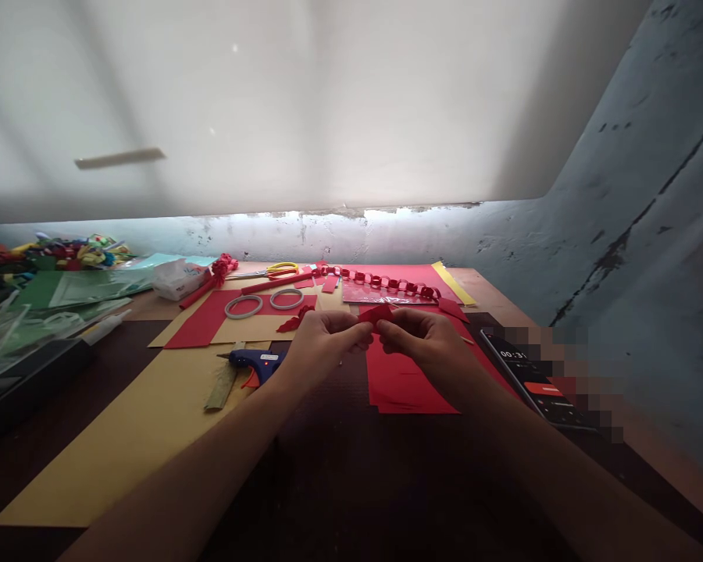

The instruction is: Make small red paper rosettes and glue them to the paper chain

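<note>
We pinch a red paper piece [375, 315] with the fingers [358, 336] of left hand [331, 332] and right hand [415, 334] above the worktop [328, 476], near the blue glue gun [256, 360]; the piece, dimly lit, seems folded.

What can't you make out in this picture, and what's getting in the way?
All in the head view:
Red paper piece: its ends, covered by the left hand and right hand.
Blue glue gun: its rear, behind the left forearm; its label is too small to read.
Phone: its right side, lost in pixelation.
Black object: cut off by the left edge.
</note>
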The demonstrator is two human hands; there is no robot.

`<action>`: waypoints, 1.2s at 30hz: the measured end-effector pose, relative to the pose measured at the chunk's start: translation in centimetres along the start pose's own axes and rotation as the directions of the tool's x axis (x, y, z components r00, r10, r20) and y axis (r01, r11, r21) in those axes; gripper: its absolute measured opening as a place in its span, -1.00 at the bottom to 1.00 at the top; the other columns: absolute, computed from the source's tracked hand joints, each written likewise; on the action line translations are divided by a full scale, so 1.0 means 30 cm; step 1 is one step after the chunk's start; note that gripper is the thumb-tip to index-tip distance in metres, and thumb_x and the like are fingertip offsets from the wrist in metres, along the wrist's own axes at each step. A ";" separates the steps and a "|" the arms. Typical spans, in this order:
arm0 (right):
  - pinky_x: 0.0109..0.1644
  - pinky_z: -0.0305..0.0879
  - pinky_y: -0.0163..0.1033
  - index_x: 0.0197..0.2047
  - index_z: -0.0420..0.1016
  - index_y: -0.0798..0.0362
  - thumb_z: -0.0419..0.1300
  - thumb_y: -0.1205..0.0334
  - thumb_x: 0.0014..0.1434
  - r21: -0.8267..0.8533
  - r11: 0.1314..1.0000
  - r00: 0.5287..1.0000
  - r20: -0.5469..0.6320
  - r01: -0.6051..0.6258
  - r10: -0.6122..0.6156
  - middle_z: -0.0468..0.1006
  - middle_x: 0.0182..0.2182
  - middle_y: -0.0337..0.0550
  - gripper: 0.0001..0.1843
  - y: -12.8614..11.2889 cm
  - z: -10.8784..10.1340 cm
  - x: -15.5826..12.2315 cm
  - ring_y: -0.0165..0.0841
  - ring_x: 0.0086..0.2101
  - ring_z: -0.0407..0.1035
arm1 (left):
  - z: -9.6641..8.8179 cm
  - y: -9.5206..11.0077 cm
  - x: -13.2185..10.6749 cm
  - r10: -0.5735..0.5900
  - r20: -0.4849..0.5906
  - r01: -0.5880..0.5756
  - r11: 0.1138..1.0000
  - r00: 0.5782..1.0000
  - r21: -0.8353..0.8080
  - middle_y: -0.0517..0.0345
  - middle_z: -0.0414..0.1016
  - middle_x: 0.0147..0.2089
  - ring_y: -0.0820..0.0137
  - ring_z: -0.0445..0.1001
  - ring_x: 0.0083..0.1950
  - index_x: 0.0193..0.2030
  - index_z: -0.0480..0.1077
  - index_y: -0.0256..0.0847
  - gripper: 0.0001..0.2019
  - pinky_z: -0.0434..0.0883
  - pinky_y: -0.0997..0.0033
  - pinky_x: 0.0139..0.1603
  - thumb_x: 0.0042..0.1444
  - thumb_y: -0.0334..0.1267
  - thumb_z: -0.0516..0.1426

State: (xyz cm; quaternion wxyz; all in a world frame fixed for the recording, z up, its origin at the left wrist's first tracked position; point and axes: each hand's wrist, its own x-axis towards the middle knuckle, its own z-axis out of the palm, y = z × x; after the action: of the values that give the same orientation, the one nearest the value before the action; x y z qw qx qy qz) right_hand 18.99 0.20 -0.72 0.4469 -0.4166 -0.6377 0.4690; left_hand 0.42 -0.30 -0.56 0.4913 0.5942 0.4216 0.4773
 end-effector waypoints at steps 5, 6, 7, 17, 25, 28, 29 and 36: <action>-0.24 0.32 -0.24 -0.26 0.63 0.01 0.36 -0.02 0.12 -0.038 0.999 1.000 0.019 -0.009 0.010 0.58 -0.34 -0.17 -0.73 -0.013 -0.001 -0.004 -0.33 -0.31 0.41 | -0.001 -0.007 0.003 0.039 -0.014 -0.039 0.999 0.999 0.019 0.06 0.60 -0.39 0.38 0.52 -0.34 -0.38 0.59 -0.27 -0.71 0.43 0.43 -0.28 0.12 -0.04 0.27; -0.23 0.32 -0.24 -0.26 0.63 0.01 0.36 -0.02 0.12 -0.035 0.999 1.000 0.024 -0.009 0.009 0.58 -0.34 -0.18 -0.73 -0.016 -0.001 -0.004 -0.33 -0.31 0.41 | -0.001 -0.007 0.004 0.051 -0.013 -0.051 0.998 0.999 0.022 0.06 0.60 -0.39 0.38 0.52 -0.33 -0.37 0.59 -0.28 -0.70 0.43 0.44 -0.28 0.13 -0.04 0.26; -0.22 0.32 -0.24 -0.27 0.63 0.01 0.37 -0.02 0.11 -0.030 1.000 1.000 0.027 -0.007 0.008 0.58 -0.34 -0.18 -0.73 -0.018 0.000 -0.004 -0.33 -0.31 0.41 | -0.002 -0.008 0.004 0.064 -0.011 -0.064 0.998 0.998 0.028 0.05 0.60 -0.38 0.38 0.52 -0.33 -0.36 0.60 -0.28 -0.71 0.42 0.44 -0.29 0.14 -0.05 0.26; -0.19 0.32 -0.23 -0.24 0.66 0.00 0.39 -0.02 0.08 0.013 0.999 0.998 0.044 -0.045 0.045 0.59 -0.34 -0.21 -0.72 -0.028 0.002 -0.008 -0.36 -0.32 0.40 | -0.009 -0.018 0.006 0.068 -0.064 -0.062 0.994 0.996 0.091 0.08 0.57 -0.40 0.41 0.46 -0.39 -0.33 0.59 -0.25 -0.73 0.38 0.46 -0.38 0.15 -0.06 0.25; -0.19 0.29 -0.22 -0.25 0.64 0.02 0.39 0.01 0.06 -0.002 0.997 0.996 0.048 -0.075 0.075 0.58 -0.34 -0.21 -0.72 -0.031 0.007 -0.009 -0.35 -0.30 0.40 | -0.007 -0.014 0.003 0.104 -0.072 -0.099 0.993 0.992 0.070 0.11 0.56 -0.42 0.44 0.45 -0.40 -0.32 0.61 -0.25 -0.72 0.35 0.51 -0.42 0.15 -0.04 0.26; -0.24 0.24 -0.23 -0.27 0.63 0.02 0.37 0.01 0.09 -0.042 0.994 0.995 0.024 -0.100 0.101 0.55 -0.37 -0.22 -0.75 -0.031 0.003 -0.009 -0.37 -0.34 0.35 | 0.000 -0.009 0.002 0.108 -0.055 -0.106 0.993 0.993 0.043 0.10 0.58 -0.40 0.44 0.49 -0.37 -0.33 0.60 -0.27 -0.75 0.38 0.50 -0.36 0.14 -0.09 0.27; -0.26 0.23 -0.23 -0.28 0.63 0.01 0.36 0.01 0.09 -0.055 0.993 0.994 0.013 -0.107 0.108 0.54 -0.37 -0.22 -0.75 -0.030 0.002 -0.009 -0.37 -0.34 0.34 | 0.003 -0.006 0.002 0.105 -0.046 -0.104 0.994 0.993 0.032 0.10 0.59 -0.40 0.43 0.50 -0.37 -0.33 0.60 -0.27 -0.76 0.40 0.50 -0.34 0.13 -0.11 0.28; -0.32 0.16 -0.25 -0.29 0.61 -0.01 0.33 0.01 0.11 -0.079 0.991 0.994 -0.022 -0.105 0.103 0.49 -0.40 -0.25 -0.77 -0.023 0.002 -0.006 -0.38 -0.37 0.28 | 0.008 0.002 -0.002 0.083 -0.018 -0.083 0.996 0.996 -0.014 0.10 0.61 -0.39 0.43 0.54 -0.35 -0.33 0.61 -0.28 -0.82 0.44 0.50 -0.31 0.10 -0.17 0.31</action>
State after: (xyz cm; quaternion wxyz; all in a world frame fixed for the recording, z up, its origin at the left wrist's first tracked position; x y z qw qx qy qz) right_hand 18.90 -0.15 -0.09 0.4106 -0.4709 -0.6294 0.4620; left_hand 0.65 -0.42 -0.52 0.4717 0.6033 0.3971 0.5057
